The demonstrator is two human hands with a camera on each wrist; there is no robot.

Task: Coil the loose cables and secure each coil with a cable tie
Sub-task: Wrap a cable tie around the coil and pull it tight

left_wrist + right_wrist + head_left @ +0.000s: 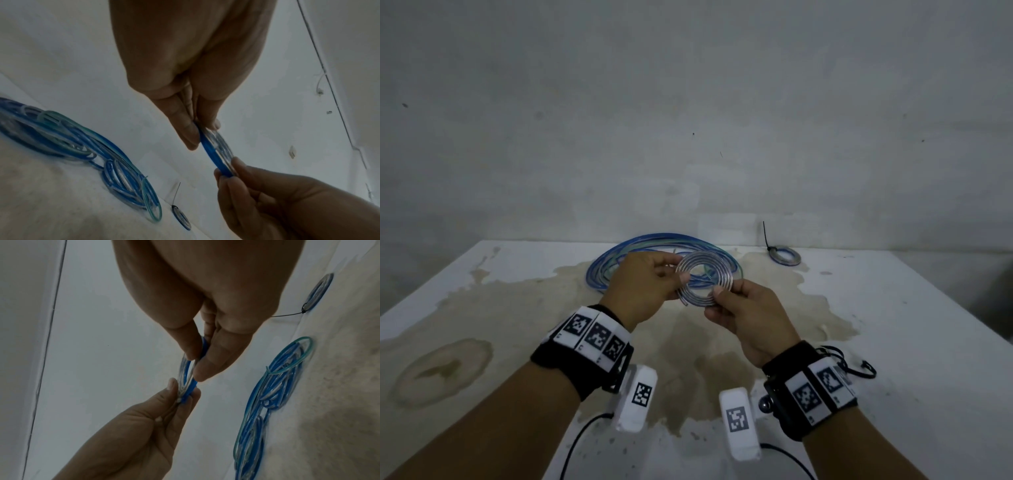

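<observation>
I hold a small flat coil of clear and blue cable (703, 259) above the table, upright between both hands. My left hand (678, 274) pinches its left rim between thumb and fingers. At the lower right rim my right hand (717, 301) pinches it too. In the left wrist view the coil (213, 155) is edge-on, with the left fingertips (191, 134) at one end and the right hand (232, 168) at the other. The right wrist view shows the same coil (191, 384) pinched by the right fingers (205, 369). No cable tie shows on this coil.
A loose pile of blue, clear and green cables (616, 260) lies behind my hands on the stained white table (893, 342). At the back right lies a small coil (786, 256) bound with a black cable tie (766, 236). A wall rises just behind the table.
</observation>
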